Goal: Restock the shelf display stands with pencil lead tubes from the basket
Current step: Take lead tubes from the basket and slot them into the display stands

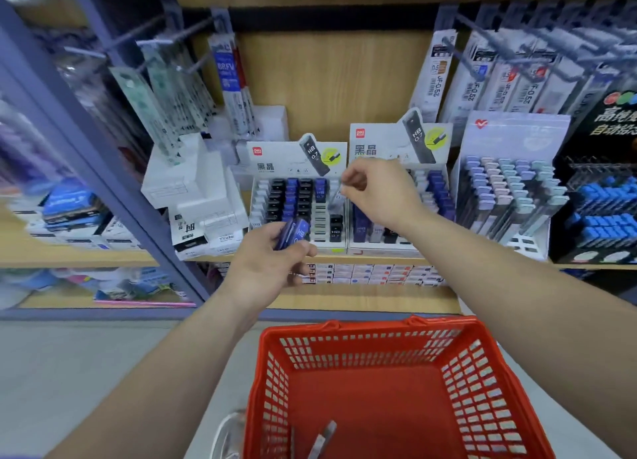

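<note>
Head view: left fingers (303, 250) grip blue tubes (293, 232); right fingers (349, 182) pinch a pale tube (335, 196).

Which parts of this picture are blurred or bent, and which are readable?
Head view: left shelves smear with blur; the blue upright slants from the wide lens; the display stand header and blue tubes in the left hand read clearly; the right hand's pale tube is faint.

Both forearms outstretched, left hand (270, 257) curled round blue tubes (297, 232), right hand (377, 193) higher, pinching a pale tube (336, 196)
</note>
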A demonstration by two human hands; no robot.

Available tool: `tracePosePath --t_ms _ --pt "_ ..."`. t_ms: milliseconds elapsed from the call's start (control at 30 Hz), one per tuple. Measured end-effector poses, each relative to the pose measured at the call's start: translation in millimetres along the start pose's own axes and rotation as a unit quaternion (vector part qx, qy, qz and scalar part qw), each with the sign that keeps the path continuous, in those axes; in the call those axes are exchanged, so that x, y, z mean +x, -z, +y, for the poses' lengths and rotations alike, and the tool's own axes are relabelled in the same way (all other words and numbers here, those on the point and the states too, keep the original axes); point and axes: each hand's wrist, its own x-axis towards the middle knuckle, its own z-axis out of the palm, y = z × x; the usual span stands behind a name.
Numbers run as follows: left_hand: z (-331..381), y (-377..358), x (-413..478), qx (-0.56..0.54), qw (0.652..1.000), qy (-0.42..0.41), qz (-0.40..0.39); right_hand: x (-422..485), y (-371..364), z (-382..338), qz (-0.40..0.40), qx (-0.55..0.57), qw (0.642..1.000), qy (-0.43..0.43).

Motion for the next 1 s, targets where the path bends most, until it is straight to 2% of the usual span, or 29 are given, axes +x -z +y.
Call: tracePosePath --t_ms 267,633,1000 --pt "2 11 -4 -0.011 1.0 0.015 0.009 5 -17 7 -0.065 -0.106 0.992 0.015" --pt "7 13 -9 -0.004 1.0 0.019 0.013 2 -23 11 -0.035 -0.122 0.991 0.032" --pt "9 15 -11 -0.001 1.0 0.019 0.011 5 -26 6 -0.088 -0.18 0.979 0.049"
